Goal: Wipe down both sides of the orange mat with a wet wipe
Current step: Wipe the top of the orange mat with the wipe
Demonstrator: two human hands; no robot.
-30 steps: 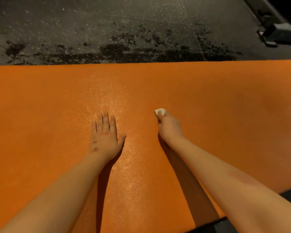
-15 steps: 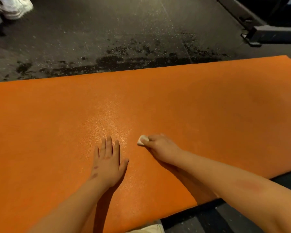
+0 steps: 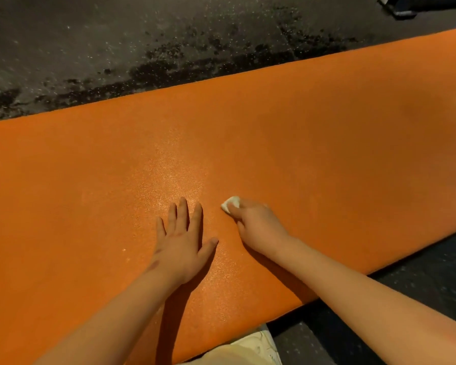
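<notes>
**A small wad, a wide mat, a damp floor**

The orange mat (image 3: 313,143) lies flat on the floor (image 3: 95,43), running across my view, and I am bent over its near half. My left hand (image 3: 181,241) rests palm down on it, fingers (image 3: 182,212) straight and spread, holding nothing. The fingers (image 3: 244,206) of my right hand (image 3: 258,225) are curled over the wet wipe (image 3: 231,202), pressing it against the mat just beside my left fingertips.

The main risk, as I judge it, is patchy coverage. The wipe is bunched into a small white lump and the mat is broad, so narrow strokes could leave unwiped strips, above all toward the far edge and the right end. A wad that small may also dry out or slip from my pinch. If I push hard without my left palm bracing, the mat could creep or ripple. Dark patches (image 3: 169,67) beside the far edge look wet; turning the mat over onto them might dirty the cleaned face.

The mat looks foam-like, with a fine pebbled grain that glints under the light near my hands. The floor is dark, speckled and rubbery. A pale shoe (image 3: 261,341) shows at the near edge.
</notes>
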